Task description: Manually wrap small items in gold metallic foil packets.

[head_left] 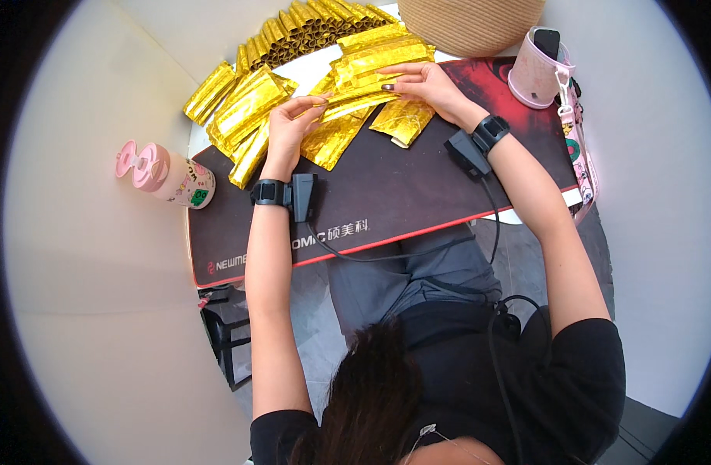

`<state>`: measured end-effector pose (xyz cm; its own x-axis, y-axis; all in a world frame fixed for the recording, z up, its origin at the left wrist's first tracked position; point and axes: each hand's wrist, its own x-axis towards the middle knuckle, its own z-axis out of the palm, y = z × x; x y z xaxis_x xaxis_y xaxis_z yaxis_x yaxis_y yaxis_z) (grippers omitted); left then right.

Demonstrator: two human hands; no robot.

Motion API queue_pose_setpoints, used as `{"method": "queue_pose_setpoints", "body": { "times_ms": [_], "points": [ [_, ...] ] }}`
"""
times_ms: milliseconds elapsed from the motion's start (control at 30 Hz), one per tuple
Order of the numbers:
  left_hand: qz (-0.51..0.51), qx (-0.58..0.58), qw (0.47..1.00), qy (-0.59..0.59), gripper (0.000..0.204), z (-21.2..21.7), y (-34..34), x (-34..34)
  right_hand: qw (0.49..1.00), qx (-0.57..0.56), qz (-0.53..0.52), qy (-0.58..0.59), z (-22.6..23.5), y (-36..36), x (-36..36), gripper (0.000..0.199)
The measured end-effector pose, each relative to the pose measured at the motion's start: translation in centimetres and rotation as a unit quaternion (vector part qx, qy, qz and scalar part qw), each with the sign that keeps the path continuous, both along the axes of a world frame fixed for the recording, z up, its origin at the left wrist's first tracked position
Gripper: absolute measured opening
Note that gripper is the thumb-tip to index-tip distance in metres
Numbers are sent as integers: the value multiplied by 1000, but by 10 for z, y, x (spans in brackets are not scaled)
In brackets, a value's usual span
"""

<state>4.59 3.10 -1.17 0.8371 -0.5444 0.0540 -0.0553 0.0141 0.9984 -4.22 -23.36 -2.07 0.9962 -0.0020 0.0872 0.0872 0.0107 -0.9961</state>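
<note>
A narrow strip of shiny gold foil (pixel 357 101), perhaps a folded packet, stretches between my hands above the desk mat. My left hand (pixel 290 132) pinches its left end between thumb and fingers. At the other end, my right hand (pixel 425 87) has its thumb and fingers closed on the strip, some fingers stretched out. Under and behind it lie flat gold foil packets (pixel 385 56), overlapping. More packets (pixel 251 108) are heaped beside my left hand. A single gold packet (pixel 403 122) lies just below my right hand. What the packets contain is hidden.
Rolled gold foil tubes (pixel 301 35) are stacked at the back, near a woven basket (pixel 472 23). A pink-lidded bottle (pixel 173 177) stands left; a pink cup (pixel 535 74) holding a phone stands right. The black mat (pixel 417 198) has a red edge. Cables hang from my wrist devices.
</note>
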Motion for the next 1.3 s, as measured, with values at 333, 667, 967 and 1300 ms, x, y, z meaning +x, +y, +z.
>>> {"method": "queue_pose_setpoints", "body": {
  "times_ms": [333,667,967,1300],
  "points": [
    [-9,-26,999,33,21,5,-7,-10,999,10,-34,-37,-5,4,3,23],
    [-4,54,996,-67,29,0,-3,-5,998,-58,-9,-7,2,4,0,24],
    [-89,38,994,49,32,3,-4,-9,999,-47,-16,-12,2,2,0,22],
    [-61,19,996,56,34,2,-6,-9,999,-37,-8,-16,-4,-1,5,26]
  ]
}}
